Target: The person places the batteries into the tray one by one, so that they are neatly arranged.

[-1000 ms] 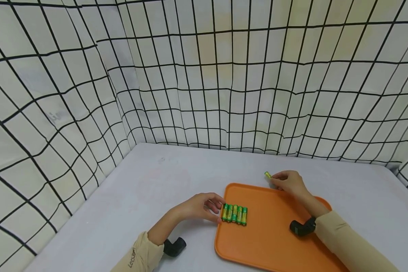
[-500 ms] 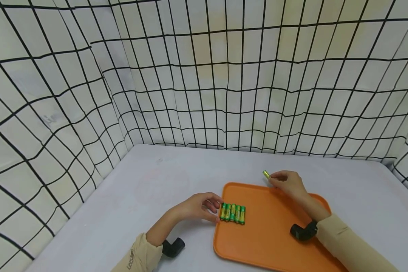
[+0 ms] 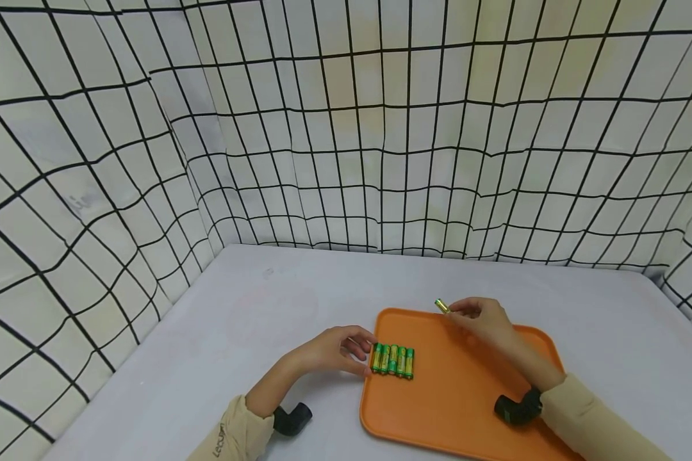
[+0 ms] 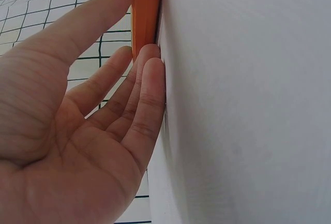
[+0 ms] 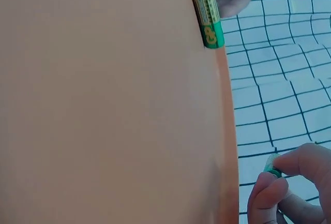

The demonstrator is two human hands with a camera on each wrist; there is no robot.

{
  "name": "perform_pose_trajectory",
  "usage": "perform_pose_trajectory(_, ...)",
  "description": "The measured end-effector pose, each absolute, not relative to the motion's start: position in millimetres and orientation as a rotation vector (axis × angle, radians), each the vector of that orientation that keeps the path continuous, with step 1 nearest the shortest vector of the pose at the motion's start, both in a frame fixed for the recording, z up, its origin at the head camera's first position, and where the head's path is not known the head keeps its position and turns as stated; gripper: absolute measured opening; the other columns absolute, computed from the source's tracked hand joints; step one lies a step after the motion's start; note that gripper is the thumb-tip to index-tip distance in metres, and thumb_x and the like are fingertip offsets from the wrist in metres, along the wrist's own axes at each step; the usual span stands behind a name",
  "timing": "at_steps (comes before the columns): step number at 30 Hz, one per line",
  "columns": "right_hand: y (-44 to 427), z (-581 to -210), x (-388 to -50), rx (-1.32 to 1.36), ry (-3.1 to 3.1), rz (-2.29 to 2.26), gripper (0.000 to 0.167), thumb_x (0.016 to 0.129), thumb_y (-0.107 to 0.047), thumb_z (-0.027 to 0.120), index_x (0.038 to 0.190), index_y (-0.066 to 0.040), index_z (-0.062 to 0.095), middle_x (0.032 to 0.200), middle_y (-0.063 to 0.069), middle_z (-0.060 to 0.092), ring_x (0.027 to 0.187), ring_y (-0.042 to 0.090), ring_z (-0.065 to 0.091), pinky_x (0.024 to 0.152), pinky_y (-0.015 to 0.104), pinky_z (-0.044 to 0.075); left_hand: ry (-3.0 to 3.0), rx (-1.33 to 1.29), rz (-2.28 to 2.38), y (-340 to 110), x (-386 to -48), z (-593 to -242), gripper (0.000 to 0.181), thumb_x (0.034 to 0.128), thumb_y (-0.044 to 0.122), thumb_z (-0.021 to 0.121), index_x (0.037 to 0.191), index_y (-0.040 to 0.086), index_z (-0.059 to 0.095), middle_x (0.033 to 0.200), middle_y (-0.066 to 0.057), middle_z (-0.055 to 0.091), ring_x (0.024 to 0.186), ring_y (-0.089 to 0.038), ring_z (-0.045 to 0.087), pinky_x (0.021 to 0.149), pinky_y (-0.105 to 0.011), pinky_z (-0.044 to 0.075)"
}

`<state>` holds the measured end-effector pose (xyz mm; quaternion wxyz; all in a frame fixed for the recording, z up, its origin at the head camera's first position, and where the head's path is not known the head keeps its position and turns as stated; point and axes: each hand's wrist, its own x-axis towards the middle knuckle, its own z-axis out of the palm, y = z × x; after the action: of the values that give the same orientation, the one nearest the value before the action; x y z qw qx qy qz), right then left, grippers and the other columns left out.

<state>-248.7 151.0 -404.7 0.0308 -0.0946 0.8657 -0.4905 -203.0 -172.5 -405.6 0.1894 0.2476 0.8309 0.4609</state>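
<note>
My right hand (image 3: 486, 322) pinches a green and gold battery (image 3: 441, 305) by one end, above the far edge of the orange tray (image 3: 450, 400). In the right wrist view the fingers hide most of that battery (image 5: 272, 165). A row of several green and yellow batteries (image 3: 393, 360) lies side by side at the tray's left edge; the right wrist view shows the nearest one (image 5: 207, 13) with "GP" on it. My left hand (image 3: 333, 351) is at the tray's left rim beside the row, its fingers loosely bent and holding nothing. Its fingertips appear to touch the rim.
A white table (image 3: 277, 294) lies under the tray. White walls with black netting (image 3: 323, 153) enclose its back and sides. A black wrist-worn device (image 3: 293, 419) is on the left wrist and another black device (image 3: 518, 408) on the right.
My right hand has moved left and slightly nearer with the battery, from beyond the tray's far rim to over it. My left hand and the row stay put; the head view shifts slightly.
</note>
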Motion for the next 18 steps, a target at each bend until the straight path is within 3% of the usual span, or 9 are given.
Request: perform_pose_trajectory(18, 143, -405, -219, -0.362, 2.593, -1.461, 0.021, 0.089, -0.012, 0.07, 0.103, 0.004, 0.069, 0.085, 0.006, 0.066, 0.069, 0.017, 0.059, 0.054, 0.029, 0.05, 2.332, 0.695, 1.298, -172, -203, -404, 0.049, 0.081, 0.008, 0.079, 0.125, 0.0, 0.059, 0.107, -0.008, 0.062, 0.096, -0.019, 0.061, 0.079, -0.02, 0.05)
